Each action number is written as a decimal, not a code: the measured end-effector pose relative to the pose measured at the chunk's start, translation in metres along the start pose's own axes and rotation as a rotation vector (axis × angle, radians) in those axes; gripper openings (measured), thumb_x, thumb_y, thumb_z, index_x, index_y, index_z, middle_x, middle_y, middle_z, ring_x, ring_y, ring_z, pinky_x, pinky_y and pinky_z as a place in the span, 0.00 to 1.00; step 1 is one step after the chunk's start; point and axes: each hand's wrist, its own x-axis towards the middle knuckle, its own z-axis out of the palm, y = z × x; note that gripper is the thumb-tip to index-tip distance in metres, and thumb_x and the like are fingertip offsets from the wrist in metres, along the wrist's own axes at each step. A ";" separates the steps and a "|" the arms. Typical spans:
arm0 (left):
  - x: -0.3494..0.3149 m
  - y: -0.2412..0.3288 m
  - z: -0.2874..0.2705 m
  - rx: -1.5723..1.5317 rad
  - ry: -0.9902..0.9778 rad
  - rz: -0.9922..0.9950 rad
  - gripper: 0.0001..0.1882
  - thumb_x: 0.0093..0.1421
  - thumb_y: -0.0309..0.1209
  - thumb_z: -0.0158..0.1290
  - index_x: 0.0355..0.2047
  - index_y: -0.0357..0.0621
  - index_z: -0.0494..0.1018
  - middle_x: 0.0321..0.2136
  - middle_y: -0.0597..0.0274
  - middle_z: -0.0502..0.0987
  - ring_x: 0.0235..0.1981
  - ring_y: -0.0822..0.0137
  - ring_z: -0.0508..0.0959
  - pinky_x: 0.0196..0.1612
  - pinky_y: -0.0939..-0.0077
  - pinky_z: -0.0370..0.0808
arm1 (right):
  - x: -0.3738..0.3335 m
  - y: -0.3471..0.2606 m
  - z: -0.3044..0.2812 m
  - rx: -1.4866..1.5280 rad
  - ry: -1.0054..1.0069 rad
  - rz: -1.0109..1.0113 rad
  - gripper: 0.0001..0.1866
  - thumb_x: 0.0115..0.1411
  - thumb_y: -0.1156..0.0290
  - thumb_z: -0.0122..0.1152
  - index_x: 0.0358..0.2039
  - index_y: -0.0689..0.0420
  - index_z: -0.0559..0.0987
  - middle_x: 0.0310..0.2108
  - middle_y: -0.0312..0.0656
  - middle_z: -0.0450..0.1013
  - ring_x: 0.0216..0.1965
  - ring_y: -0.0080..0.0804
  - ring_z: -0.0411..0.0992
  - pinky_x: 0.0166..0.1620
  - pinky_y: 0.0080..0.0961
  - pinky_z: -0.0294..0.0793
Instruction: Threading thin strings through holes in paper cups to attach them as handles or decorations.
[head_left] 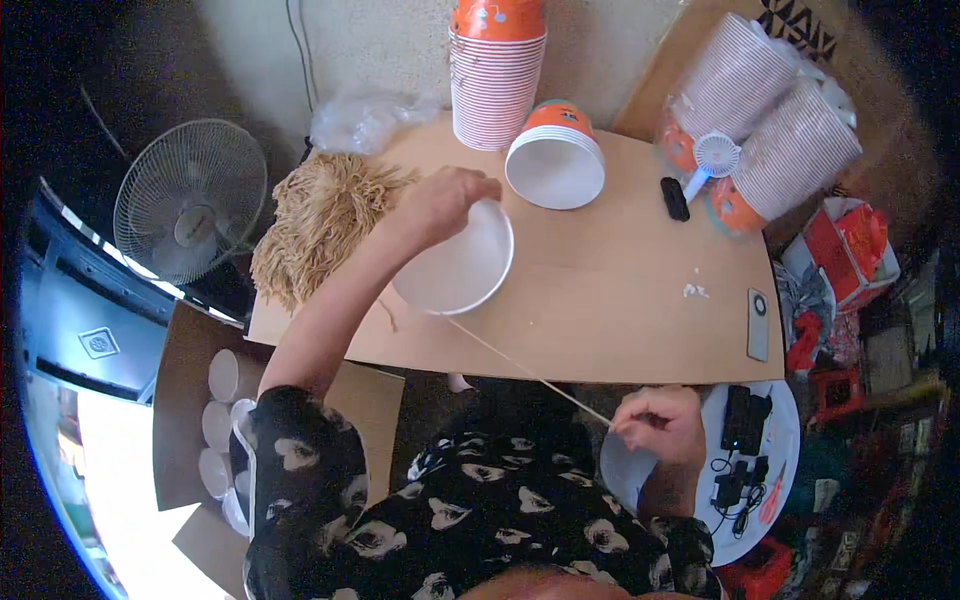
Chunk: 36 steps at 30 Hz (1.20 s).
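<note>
A white paper bucket [462, 270] lies with its open mouth toward me, left of the middle of the table. My left hand [450, 205] is closed at its far rim; whether those fingers also grip cord is hidden. From the bucket's near rim a thin tan cord [525, 368] runs taut past the table's front edge. Its other end is pinched by my right hand [660, 425], low on the right. Left of the bucket, a thick heap of tan cords [325, 225] covers the table's corner.
Stacked paper buckets [498, 90] stand at the back, with a shorter nested set [556, 170] tipped beside them. Wrapped bucket stacks [790, 150], a small handheld fan [716, 157] and a phone [758, 325] lie right. A cardboard box [190, 345] and wire fan [190, 200] stand left.
</note>
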 end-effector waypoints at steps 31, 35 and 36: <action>-0.102 0.153 0.006 -0.558 -0.024 -0.270 0.03 0.56 0.25 0.61 0.31 0.40 0.79 0.22 0.57 0.77 0.23 0.59 0.78 0.26 0.69 0.74 | 0.036 0.065 0.020 0.008 0.144 0.135 0.06 0.64 0.74 0.60 0.34 0.64 0.79 0.23 0.32 0.74 0.24 0.14 0.70 0.29 0.15 0.71; -0.112 0.153 0.008 -0.580 -0.045 -0.323 0.03 0.56 0.25 0.61 0.31 0.40 0.79 0.22 0.57 0.77 0.22 0.59 0.78 0.26 0.69 0.74 | 0.026 0.077 0.021 0.047 0.225 0.147 0.06 0.63 0.74 0.61 0.33 0.65 0.79 0.23 0.33 0.75 0.24 0.15 0.71 0.30 0.15 0.71; -0.115 0.153 0.009 -0.596 -0.047 -0.343 0.03 0.56 0.25 0.61 0.31 0.40 0.79 0.22 0.57 0.77 0.22 0.59 0.78 0.26 0.69 0.74 | 0.024 0.076 0.023 0.048 0.227 0.155 0.06 0.63 0.74 0.61 0.33 0.65 0.79 0.23 0.33 0.75 0.24 0.15 0.71 0.30 0.15 0.71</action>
